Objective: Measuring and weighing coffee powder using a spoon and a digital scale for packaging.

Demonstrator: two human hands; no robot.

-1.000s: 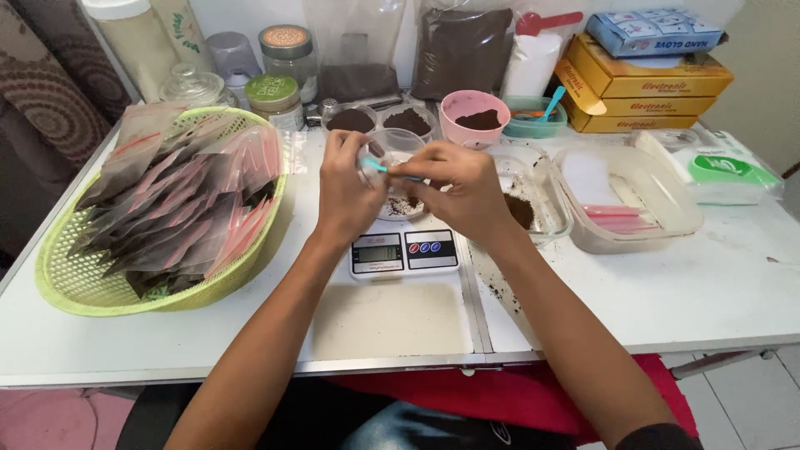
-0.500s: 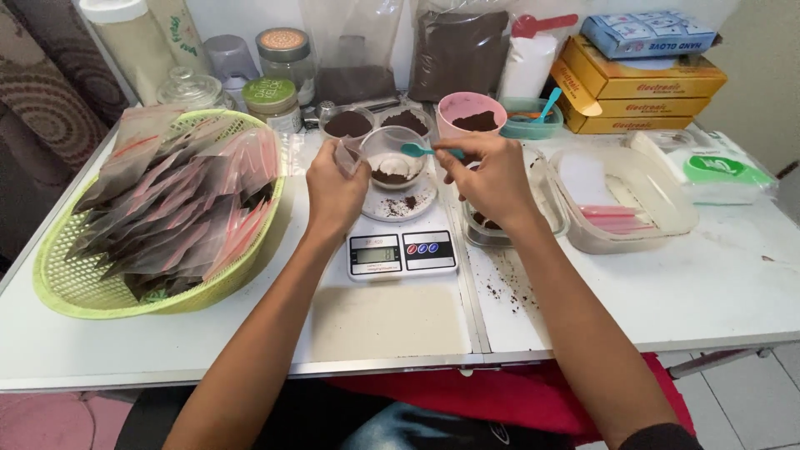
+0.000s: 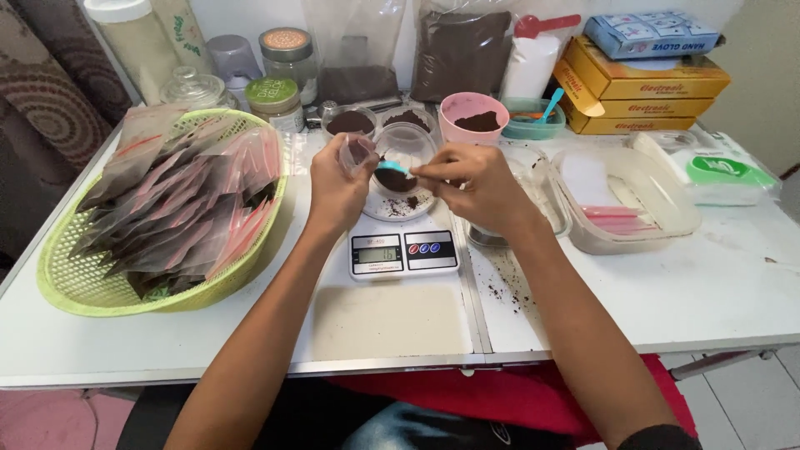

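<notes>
Left hand point(image 3: 337, 187) grips a clear cup point(image 3: 357, 152), right hand point(image 3: 471, 185) pinches a teal spoon point(image 3: 392, 167); yellow boxes point(image 3: 642, 96) stacked back-right.

Tilted clear cup point(image 3: 357, 155), teal spoon point(image 3: 392, 167) at rim

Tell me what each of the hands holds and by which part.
Left hand: small clear cup, gripped around its side. Right hand: teal spoon, pinched at the handle end.
</notes>
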